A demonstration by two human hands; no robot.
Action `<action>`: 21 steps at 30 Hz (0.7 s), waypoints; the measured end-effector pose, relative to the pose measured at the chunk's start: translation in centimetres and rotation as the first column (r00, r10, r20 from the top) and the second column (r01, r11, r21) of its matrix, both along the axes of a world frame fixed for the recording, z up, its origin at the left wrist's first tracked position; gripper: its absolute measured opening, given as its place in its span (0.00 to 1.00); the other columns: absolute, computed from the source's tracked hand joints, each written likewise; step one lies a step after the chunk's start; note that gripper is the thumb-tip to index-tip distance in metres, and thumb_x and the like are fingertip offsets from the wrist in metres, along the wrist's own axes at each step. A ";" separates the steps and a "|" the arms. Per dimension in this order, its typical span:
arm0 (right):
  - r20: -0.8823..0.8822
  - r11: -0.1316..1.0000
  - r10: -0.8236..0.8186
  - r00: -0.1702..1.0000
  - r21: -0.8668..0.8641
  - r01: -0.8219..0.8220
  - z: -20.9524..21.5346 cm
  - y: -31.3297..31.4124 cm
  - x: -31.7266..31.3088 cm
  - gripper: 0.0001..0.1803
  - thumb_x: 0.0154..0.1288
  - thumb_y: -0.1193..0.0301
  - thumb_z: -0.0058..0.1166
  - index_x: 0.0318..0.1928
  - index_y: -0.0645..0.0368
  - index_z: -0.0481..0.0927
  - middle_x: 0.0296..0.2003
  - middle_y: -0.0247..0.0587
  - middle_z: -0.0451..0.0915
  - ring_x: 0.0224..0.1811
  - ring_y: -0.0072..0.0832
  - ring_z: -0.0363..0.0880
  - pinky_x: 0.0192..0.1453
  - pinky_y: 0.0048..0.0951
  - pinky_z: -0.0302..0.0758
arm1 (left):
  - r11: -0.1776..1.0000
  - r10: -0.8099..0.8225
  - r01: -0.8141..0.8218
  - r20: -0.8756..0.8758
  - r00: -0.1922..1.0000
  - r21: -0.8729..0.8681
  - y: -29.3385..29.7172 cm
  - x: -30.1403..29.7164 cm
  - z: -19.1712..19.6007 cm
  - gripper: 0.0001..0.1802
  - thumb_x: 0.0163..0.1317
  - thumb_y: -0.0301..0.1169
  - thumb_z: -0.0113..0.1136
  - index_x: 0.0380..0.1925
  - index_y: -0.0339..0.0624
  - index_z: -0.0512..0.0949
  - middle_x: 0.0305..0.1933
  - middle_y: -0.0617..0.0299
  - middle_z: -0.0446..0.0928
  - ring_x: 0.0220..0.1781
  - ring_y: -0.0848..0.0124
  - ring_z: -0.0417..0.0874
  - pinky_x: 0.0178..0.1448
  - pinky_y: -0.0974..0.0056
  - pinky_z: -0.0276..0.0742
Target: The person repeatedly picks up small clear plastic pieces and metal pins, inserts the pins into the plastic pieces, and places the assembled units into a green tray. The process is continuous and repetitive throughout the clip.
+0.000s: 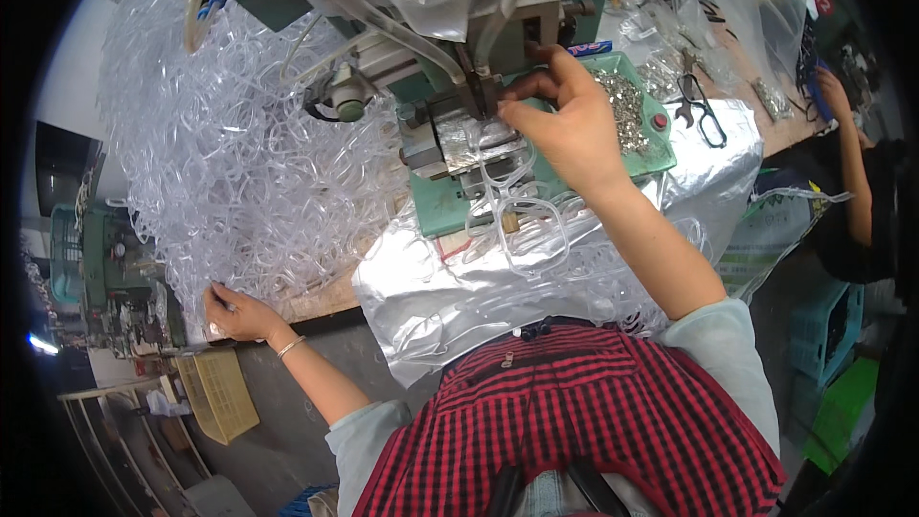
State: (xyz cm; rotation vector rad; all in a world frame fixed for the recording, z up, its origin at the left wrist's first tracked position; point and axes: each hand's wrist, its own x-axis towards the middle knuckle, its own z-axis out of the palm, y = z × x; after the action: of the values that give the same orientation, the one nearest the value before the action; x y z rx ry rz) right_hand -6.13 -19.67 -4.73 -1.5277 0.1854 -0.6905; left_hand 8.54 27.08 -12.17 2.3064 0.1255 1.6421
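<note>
Two bare hands are at work around a green bench machine with a metal clamping head (440,211). The right hand (567,124) reaches up to the head, thumb and index fingertip close together beside its narrow dark metal tip; whether they pinch any small part I cannot tell. Just below that hand, a clear plastic eyeglass frame (517,198) lies at the front of the machine, one rim extending toward the person over the crinkled silver foil sheet (402,302).

The left hand (239,314) is well apart, at the near edge of a large heap of clear plastic eyeglass frames (258,153). Its fingers are curled, and I cannot tell whether they grip a frame.

Right of the head, a green tray (661,159) holds many small shiny metal pieces (627,110). Beyond it lie black-handled scissors (713,124) and a dark open-ended wrench (684,113). At far right, a co-worker's hand (835,96) shows.
</note>
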 end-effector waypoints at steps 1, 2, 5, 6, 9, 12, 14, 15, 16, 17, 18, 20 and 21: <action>-0.013 1.000 0.010 1.000 -0.001 -0.010 0.0 0.0 0.0 0.28 0.53 0.77 0.63 0.57 0.65 0.74 0.34 0.36 0.85 0.39 0.20 0.81 0.50 0.24 0.75 | 0.991 -0.085 0.086 0.012 0.996 -0.106 -1.6 0.1 0.9 0.17 0.72 0.37 0.59 0.46 0.31 0.77 0.42 0.53 0.80 0.42 0.64 0.80 0.49 0.61 0.77; -0.025 1.000 0.029 0.999 -0.004 -0.029 0.2 0.2 0.2 0.28 0.53 0.78 0.63 0.57 0.65 0.74 0.34 0.37 0.85 0.39 0.20 0.81 0.50 0.24 0.75 | 0.964 -0.160 0.163 0.035 0.987 -0.211 -3.6 0.2 1.8 0.16 0.73 0.37 0.58 0.45 0.31 0.77 0.42 0.54 0.80 0.41 0.65 0.80 0.48 0.61 0.77; 0.064 0.964 0.110 0.992 0.237 -0.122 1.1 1.4 0.1 0.28 0.55 0.78 0.62 0.58 0.65 0.74 0.38 0.39 0.86 0.40 0.20 0.81 0.51 0.24 0.75 | 0.780 -0.368 0.347 0.067 0.927 -0.520 -6.9 0.7 2.4 0.14 0.74 0.36 0.56 0.43 0.34 0.73 0.44 0.54 0.79 0.41 0.68 0.80 0.44 0.64 0.78; 0.043 0.957 0.099 0.994 0.269 -0.107 1.2 1.8 0.0 0.28 0.55 0.78 0.61 0.59 0.65 0.73 0.39 0.41 0.85 0.41 0.20 0.81 0.52 0.24 0.75 | 0.622 -0.490 0.439 0.114 0.864 -0.649 -8.7 -0.1 3.2 0.12 0.74 0.35 0.56 0.43 0.35 0.73 0.45 0.54 0.79 0.42 0.68 0.80 0.44 0.65 0.79; -0.008 0.969 0.091 0.996 0.229 -0.087 1.2 2.2 -0.9 0.29 0.59 0.79 0.58 0.62 0.67 0.70 0.43 0.43 0.84 0.47 0.23 0.81 0.56 0.25 0.73 | 0.334 -0.729 0.709 0.307 0.612 -0.620 -15.6 -4.3 6.3 0.07 0.73 0.30 0.56 0.43 0.37 0.73 0.45 0.51 0.79 0.45 0.69 0.82 0.45 0.65 0.81; -0.003 0.993 0.106 0.994 -0.060 -0.106 1.9 1.4 -3.1 0.28 0.62 0.79 0.55 0.64 0.68 0.70 0.50 0.46 0.83 0.57 0.29 0.79 0.64 0.27 0.70 | 0.391 -0.919 0.907 -0.009 0.394 -0.159 -21.2 -8.8 7.1 0.06 0.67 0.20 0.59 0.42 0.35 0.77 0.44 0.47 0.83 0.44 0.60 0.86 0.48 0.59 0.84; -0.083 0.914 -0.062 0.995 -0.406 0.023 0.4 -1.6 -2.8 0.22 0.59 0.74 0.59 0.55 0.63 0.78 0.50 0.49 0.83 0.57 0.38 0.79 0.63 0.34 0.72 | -0.016 -0.996 1.000 -0.085 -0.015 0.009 -24.8 -9.9 7.5 0.06 0.62 0.19 0.61 0.39 0.35 0.80 0.43 0.43 0.84 0.40 0.58 0.86 0.45 0.58 0.83; -0.091 0.825 -0.141 0.986 -0.562 0.066 -0.9 -3.2 -2.4 0.19 0.57 0.72 0.61 0.51 0.60 0.82 0.49 0.50 0.84 0.57 0.42 0.80 0.63 0.37 0.73 | -0.023 -0.986 0.995 -0.169 -0.006 0.096 -25.9 -10.5 8.0 0.08 0.56 0.19 0.64 0.38 0.37 0.82 0.43 0.43 0.84 0.37 0.59 0.86 0.40 0.58 0.81; -0.127 0.650 -0.333 0.934 -0.749 0.130 -3.2 -5.0 -2.4 0.17 0.57 0.70 0.62 0.48 0.58 0.84 0.52 0.51 0.82 0.60 0.46 0.76 0.65 0.41 0.70 | -0.100 -0.970 0.993 -0.231 -0.083 0.061 -26.7 -10.6 8.0 0.10 0.50 0.21 0.66 0.35 0.40 0.83 0.43 0.49 0.85 0.36 0.60 0.84 0.35 0.59 0.79; -0.112 0.431 -0.513 0.851 -0.891 0.143 -5.4 -6.5 -2.6 0.15 0.56 0.67 0.64 0.45 0.56 0.86 0.55 0.53 0.80 0.63 0.51 0.73 0.68 0.45 0.68 | -0.019 -0.977 0.960 -0.209 0.042 0.279 -27.9 -10.3 7.5 0.11 0.47 0.23 0.67 0.34 0.41 0.83 0.43 0.54 0.85 0.35 0.60 0.83 0.34 0.60 0.80; -0.126 0.393 -0.583 0.803 -0.908 0.143 -6.5 -7.1 -3.1 0.15 0.55 0.66 0.65 0.44 0.55 0.87 0.56 0.53 0.79 0.65 0.51 0.71 0.69 0.46 0.67 | -0.023 -0.979 0.941 -0.199 0.047 0.337 -28.6 -9.8 7.3 0.10 0.46 0.23 0.67 0.32 0.42 0.82 0.43 0.55 0.85 0.35 0.60 0.83 0.34 0.61 0.80; -0.095 0.400 -0.625 0.775 -0.892 0.213 -9.3 -8.8 -4.1 0.14 0.53 0.66 0.68 0.40 0.55 0.87 0.58 0.52 0.78 0.66 0.51 0.70 0.70 0.46 0.66 | -0.050 -0.982 0.913 -0.188 0.029 0.404 -29.5 -9.4 6.8 0.09 0.45 0.25 0.68 0.30 0.42 0.80 0.43 0.56 0.85 0.35 0.60 0.83 0.35 0.61 0.82; -0.032 0.385 -0.587 0.809 -0.890 0.244 -10.3 -9.7 -4.5 0.12 0.52 0.69 0.68 0.38 0.56 0.87 0.58 0.51 0.78 0.66 0.49 0.71 0.70 0.45 0.66 | -0.058 -0.981 0.906 -0.190 0.025 0.420 -29.4 -9.4 6.8 0.09 0.45 0.25 0.68 0.29 0.43 0.80 0.43 0.56 0.85 0.35 0.61 0.83 0.36 0.61 0.83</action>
State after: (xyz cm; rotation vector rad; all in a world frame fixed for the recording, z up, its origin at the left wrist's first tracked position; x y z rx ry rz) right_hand -10.66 -29.34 -15.05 -2.6658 0.5995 -0.9996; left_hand -0.82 -2.32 -5.40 1.4743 -1.7479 0.9492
